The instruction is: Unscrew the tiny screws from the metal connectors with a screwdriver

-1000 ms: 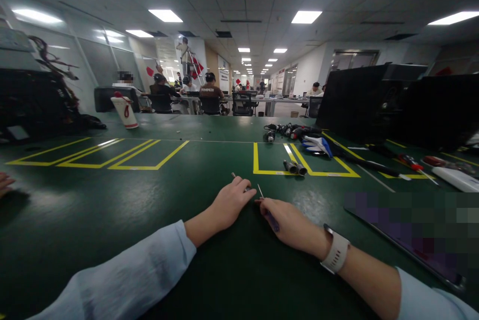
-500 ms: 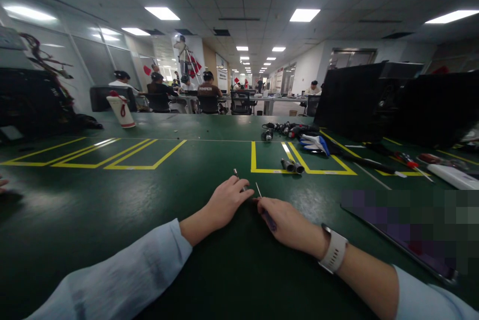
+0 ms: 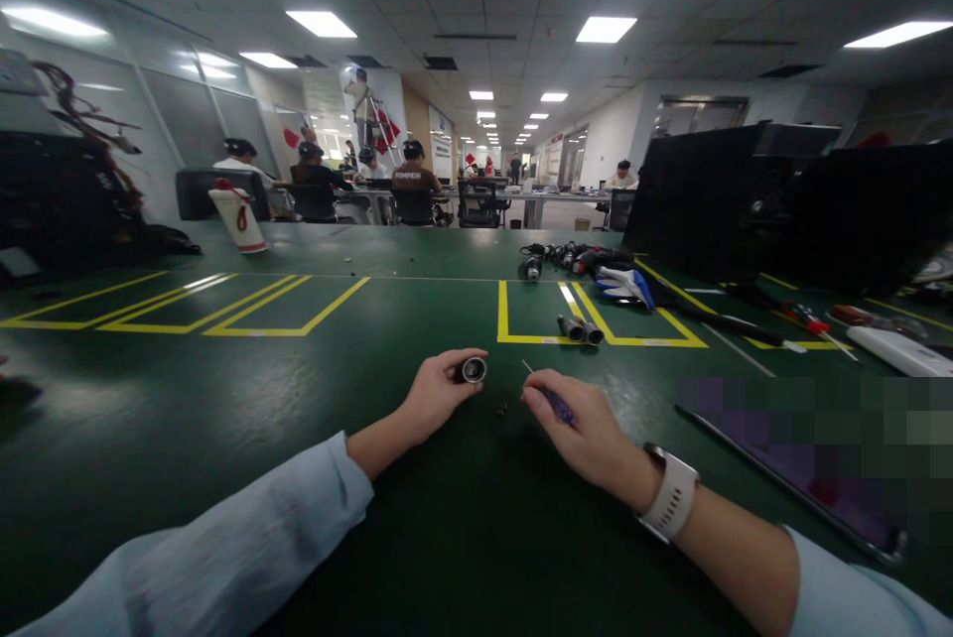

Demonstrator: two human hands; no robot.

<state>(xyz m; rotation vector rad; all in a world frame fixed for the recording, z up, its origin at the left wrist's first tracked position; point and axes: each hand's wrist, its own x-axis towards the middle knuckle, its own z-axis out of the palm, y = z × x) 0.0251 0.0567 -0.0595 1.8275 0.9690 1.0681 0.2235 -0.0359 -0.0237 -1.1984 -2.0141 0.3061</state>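
Note:
A metal cylindrical connector [image 3: 474, 371] with a round, dark open end facing the camera is held between the thumb and fingers of my left hand [image 3: 436, 397]. My right hand [image 3: 585, 424], with a watch on its wrist, grips a small screwdriver [image 3: 560, 407] with a purple handle; its thin shaft points up and to the left, apart from the connector. Between the hands, a few tiny dark parts [image 3: 501, 410] lie on the green table [image 3: 417, 538]. Two more metal connectors [image 3: 581, 329] lie beyond, across a yellow tape line.
At the back right are dark cables [image 3: 555, 255], a blue and white glove [image 3: 626, 287] and a red screwdriver [image 3: 810, 320]. A flat dark device [image 3: 789, 478] lies at the right. A white cup [image 3: 239, 217] stands back left. People sit at desks beyond.
My left hand has lifted and turned the connector so its open end shows. My right hand has shifted right with the screwdriver. The tiny parts between the hands have come into view.

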